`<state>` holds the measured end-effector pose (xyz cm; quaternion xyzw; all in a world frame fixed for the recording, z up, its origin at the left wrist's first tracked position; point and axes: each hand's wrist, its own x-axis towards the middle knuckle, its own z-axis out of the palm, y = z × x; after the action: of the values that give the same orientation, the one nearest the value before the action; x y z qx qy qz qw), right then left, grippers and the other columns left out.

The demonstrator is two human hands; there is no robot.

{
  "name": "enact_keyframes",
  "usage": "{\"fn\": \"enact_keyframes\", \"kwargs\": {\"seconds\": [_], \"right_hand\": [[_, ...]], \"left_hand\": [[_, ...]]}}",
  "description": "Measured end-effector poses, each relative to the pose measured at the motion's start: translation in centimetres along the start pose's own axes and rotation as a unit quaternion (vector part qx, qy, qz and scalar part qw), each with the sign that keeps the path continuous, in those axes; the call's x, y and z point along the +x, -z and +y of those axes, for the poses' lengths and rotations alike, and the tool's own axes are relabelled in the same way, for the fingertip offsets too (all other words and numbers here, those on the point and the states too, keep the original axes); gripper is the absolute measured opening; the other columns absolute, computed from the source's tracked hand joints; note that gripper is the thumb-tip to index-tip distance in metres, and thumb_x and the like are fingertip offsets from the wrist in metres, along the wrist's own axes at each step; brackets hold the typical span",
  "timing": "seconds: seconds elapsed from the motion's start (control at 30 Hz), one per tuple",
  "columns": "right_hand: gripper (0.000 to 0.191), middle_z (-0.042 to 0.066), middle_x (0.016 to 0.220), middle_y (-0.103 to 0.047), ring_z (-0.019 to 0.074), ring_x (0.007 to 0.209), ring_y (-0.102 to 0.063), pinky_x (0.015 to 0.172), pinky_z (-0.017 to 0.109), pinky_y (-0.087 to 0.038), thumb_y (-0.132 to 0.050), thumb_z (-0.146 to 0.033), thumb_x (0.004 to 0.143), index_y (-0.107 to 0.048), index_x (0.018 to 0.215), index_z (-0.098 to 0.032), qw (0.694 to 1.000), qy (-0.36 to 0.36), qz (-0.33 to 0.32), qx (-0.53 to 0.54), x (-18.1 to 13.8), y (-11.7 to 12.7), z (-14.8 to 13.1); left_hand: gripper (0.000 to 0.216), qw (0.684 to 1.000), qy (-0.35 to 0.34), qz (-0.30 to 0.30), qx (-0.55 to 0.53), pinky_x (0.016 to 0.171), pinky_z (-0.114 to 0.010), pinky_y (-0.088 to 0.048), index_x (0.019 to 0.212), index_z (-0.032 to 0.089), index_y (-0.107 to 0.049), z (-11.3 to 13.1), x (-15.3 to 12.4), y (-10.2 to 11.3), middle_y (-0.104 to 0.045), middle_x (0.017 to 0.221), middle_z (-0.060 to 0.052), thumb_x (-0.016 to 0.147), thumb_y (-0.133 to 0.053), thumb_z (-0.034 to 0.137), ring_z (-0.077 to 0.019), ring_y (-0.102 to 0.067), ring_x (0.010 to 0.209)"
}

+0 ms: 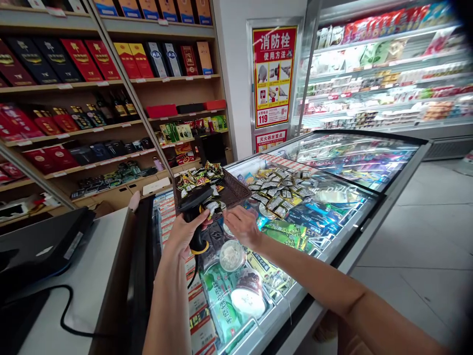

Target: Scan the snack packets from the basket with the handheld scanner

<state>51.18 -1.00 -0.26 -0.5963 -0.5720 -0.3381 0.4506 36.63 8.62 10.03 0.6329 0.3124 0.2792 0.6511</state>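
My left hand [184, 235] is closed round the grip of a black barcode scanner [194, 207] with a yellow ring at its base, held over the glass lid of a chest freezer [332, 217]. The scanner head points toward a small packet at the near edge of a dark wicker basket [236, 190] full of green and yellow snack packets. My right hand [241, 224] reaches in beside the scanner, fingers curled on that small packet [213, 207]. The basket rests on the freezer lid.
Ice cream tubs and packets show under the freezer glass. A white counter [74, 291] with a black device and cable lies at the left. Wooden shelves [111, 123] with boxed goods stand behind. A refrigerated display [388, 74] lines the right wall, with tiled floor below.
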Motion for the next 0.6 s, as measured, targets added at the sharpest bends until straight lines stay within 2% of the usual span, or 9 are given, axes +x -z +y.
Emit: {"fn": "enact_keyframes", "kwargs": {"seconds": [0.13, 0.23, 0.33, 0.4, 0.47, 0.53, 0.6], "right_hand": [[0.021, 0.010, 0.091, -0.070, 0.0197, 0.078, -0.060, 0.069, 0.033, -0.053, -0.048, -0.017, 0.099, -0.068, 0.100, -0.023, 0.998, 0.044, -0.045, 0.031, -0.6, 0.2, 1.5], [0.020, 0.011, 0.097, -0.071, 0.0207, 0.085, -0.063, 0.073, 0.035, -0.056, -0.048, -0.021, 0.099, -0.068, 0.100, -0.024, 0.991, 0.064, -0.084, 0.087, -0.4, 0.8, 3.6], [0.014, 0.011, 0.097, -0.071, 0.0216, 0.091, -0.064, 0.083, 0.040, -0.057, -0.051, -0.025, 0.096, -0.065, 0.095, -0.023, 0.978, 0.013, -0.107, 0.180, 0.0, 1.4, 5.4], [0.010, 0.011, 0.099, -0.069, 0.0217, 0.096, -0.065, 0.089, 0.041, -0.055, -0.056, -0.028, 0.092, -0.062, 0.097, -0.022, 0.956, -0.075, -0.112, 0.260, 0.4, 1.7, 5.8], [0.020, 0.012, 0.111, -0.067, 0.0214, 0.107, -0.064, 0.094, 0.041, -0.054, -0.056, -0.033, 0.089, -0.059, 0.105, -0.021, 0.904, -0.193, -0.115, 0.363, 0.9, 2.1, 5.7], [0.030, 0.012, 0.124, -0.064, 0.0206, 0.112, -0.064, 0.093, 0.038, -0.055, -0.053, -0.039, 0.089, -0.056, 0.113, -0.021, 0.814, -0.309, -0.139, 0.472, 1.5, 2.7, 5.3], [0.037, 0.013, 0.124, -0.066, 0.0198, 0.102, -0.068, 0.080, 0.033, -0.057, -0.056, -0.044, 0.089, -0.056, 0.117, -0.020, 0.719, -0.377, -0.211, 0.544, 2.1, 3.2, 4.9]], "left_hand": [[0.047, 1.000, -0.006, 0.001, 0.012, 0.048, -0.023, -0.043, 0.069, 0.015, -0.064, -0.1, 0.2, 0.2, -0.065, 0.059, 0.002, 0.042, -0.096, 0.035, -0.0107, -0.055, 0.049], [0.043, 1.000, -0.010, -0.003, 0.005, 0.047, -0.024, -0.043, 0.070, 0.016, -0.064, -0.4, 0.6, 1.1, -0.062, 0.057, 0.004, 0.045, -0.095, 0.031, -0.0110, -0.053, 0.047], [0.044, 1.000, -0.005, -0.007, 0.012, 0.050, -0.025, -0.045, 0.073, 0.017, -0.066, -0.7, 1.0, 1.6, -0.064, 0.060, 0.003, 0.042, -0.096, 0.028, -0.0120, -0.054, 0.049], [0.045, 0.999, -0.002, -0.015, 0.032, 0.053, -0.026, -0.046, 0.074, 0.016, -0.068, -0.7, 1.0, 1.7, -0.067, 0.064, 0.001, 0.042, -0.096, 0.029, -0.0138, -0.058, 0.054], [0.045, 0.998, -0.002, -0.029, 0.056, 0.056, -0.027, -0.047, 0.076, 0.017, -0.068, -0.5, 0.7, 1.8, -0.068, 0.067, 0.000, 0.044, -0.096, 0.032, -0.0154, -0.060, 0.057], [0.044, 0.996, -0.003, -0.042, 0.080, 0.055, -0.027, -0.046, 0.074, 0.018, -0.069, -0.2, 0.3, 1.8, -0.067, 0.066, 0.000, 0.044, -0.095, 0.035, -0.0162, -0.059, 0.058], [0.042, 0.993, -0.013, -0.062, 0.101, 0.055, -0.026, -0.044, 0.073, 0.018, -0.069, -0.1, -0.1, 1.7, -0.065, 0.065, 0.001, 0.044, -0.095, 0.035, -0.0158, -0.057, 0.058]]}}
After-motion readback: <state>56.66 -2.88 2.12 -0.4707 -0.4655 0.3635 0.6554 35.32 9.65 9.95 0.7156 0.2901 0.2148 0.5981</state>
